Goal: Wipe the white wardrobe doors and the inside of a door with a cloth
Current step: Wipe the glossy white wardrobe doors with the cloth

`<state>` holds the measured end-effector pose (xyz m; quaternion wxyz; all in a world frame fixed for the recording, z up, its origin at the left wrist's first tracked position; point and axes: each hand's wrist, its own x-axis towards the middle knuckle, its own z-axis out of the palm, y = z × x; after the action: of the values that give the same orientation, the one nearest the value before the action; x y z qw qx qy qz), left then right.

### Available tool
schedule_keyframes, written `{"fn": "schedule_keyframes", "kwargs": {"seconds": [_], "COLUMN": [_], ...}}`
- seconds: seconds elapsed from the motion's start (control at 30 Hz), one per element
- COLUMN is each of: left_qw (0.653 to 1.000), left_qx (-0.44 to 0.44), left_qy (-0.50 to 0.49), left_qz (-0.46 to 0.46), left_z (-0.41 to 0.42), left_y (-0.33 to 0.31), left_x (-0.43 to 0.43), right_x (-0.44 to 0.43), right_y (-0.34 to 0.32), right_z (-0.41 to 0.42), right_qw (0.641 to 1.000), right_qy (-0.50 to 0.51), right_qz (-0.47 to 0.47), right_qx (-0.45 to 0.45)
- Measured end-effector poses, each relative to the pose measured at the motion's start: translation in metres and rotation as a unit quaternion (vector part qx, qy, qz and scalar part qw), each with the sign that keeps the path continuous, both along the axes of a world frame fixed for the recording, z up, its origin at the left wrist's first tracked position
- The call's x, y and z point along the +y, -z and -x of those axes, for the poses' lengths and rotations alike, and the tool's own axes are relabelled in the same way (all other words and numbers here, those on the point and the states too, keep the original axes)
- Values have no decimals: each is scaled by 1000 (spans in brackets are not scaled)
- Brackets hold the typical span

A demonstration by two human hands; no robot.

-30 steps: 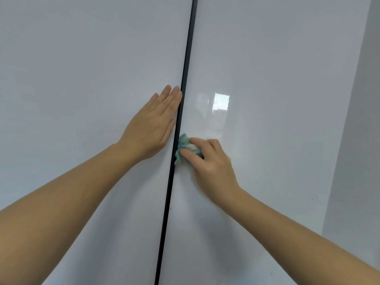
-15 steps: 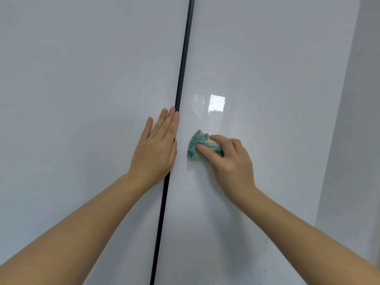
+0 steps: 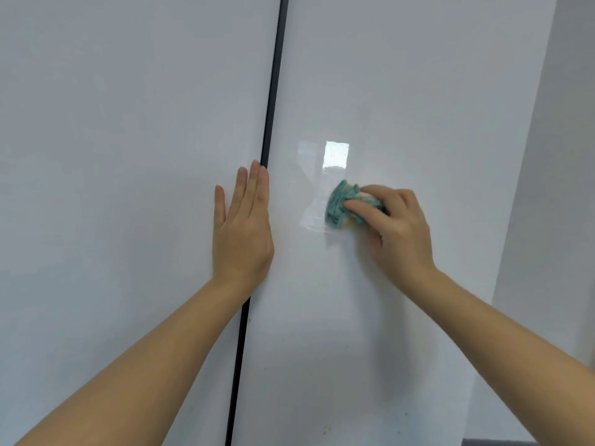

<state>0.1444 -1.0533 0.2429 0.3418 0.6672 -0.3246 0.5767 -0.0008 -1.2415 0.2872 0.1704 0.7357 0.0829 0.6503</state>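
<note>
- The left hand (image 3: pixel 241 233) lies flat on the left wardrobe door (image 3: pixel 128 156), fingers straight and holding nothing. Three fingers lie close together and one is spread off to the left.
- Its right side runs along the dark strip (image 3: pixel 273 91) between the two doors.
- The right hand (image 3: pixel 399 230) has thumb and fingers curled round a bunched teal cloth (image 3: pixel 338 204) and presses it against the right wardrobe door (image 3: pixel 418 91).
- The cloth shows pale patches between the fingers. It sits right of the strip, apart from the left hand.
- A bright rectangular reflection (image 3: pixel 336 154) shines on the glossy door just above the cloth.
- Small dark specks (image 3: pixel 325 431) mark the right door low down.
- A grey wall (image 3: pixel 563 188) stands at the far right.
</note>
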Motion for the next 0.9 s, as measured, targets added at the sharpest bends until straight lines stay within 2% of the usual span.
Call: {"fn": "schedule_keyframes", "kwargs": {"seconds": [0.1, 0.23, 0.33, 0.4, 0.5, 0.57, 0.7, 0.77, 0.83, 0.9], "left_qw": [1000, 1000, 999, 999, 998, 997, 994, 994, 991, 984], "left_qx": [9, 19, 31, 40, 40, 44, 82, 64, 23, 4], "left_qy": [-6, -13, -14, -22, -40, -48, -62, -73, -80, -93], "left_qz": [4, -16, -21, -28, -31, -35, -28, -52, -107, -149], "left_z": [1, 4, 6, 6, 7, 9, 22, 34, 46, 49], "left_y": [1, 2, 0, 0, 0, 0, -3, -6, -8, -9], "left_x": [-2, -2, 0, -1, -2, -3, -6, -16, -32, -45], "right_x": [-9, -34, -45, -55, -71, -76, -84, -90, -96, -103], "right_y": [32, 108, 109, 77, 11, 2, 71, 104, 101, 71], "right_z": [1, 21, 33, 36, 45, 46, 50, 56, 63, 67], "right_qw": [999, 980, 963, 973, 999, 1000, 997, 990, 982, 985], "right_qy": [-17, -27, -11, 4, 13, 8, -1, 0, 13, 22], "right_qz": [40, 146, 199, 172, 30, -22, 36, 83, 121, 119], "right_qx": [31, 130, 182, 155, 34, 19, 66, 111, 145, 122]}}
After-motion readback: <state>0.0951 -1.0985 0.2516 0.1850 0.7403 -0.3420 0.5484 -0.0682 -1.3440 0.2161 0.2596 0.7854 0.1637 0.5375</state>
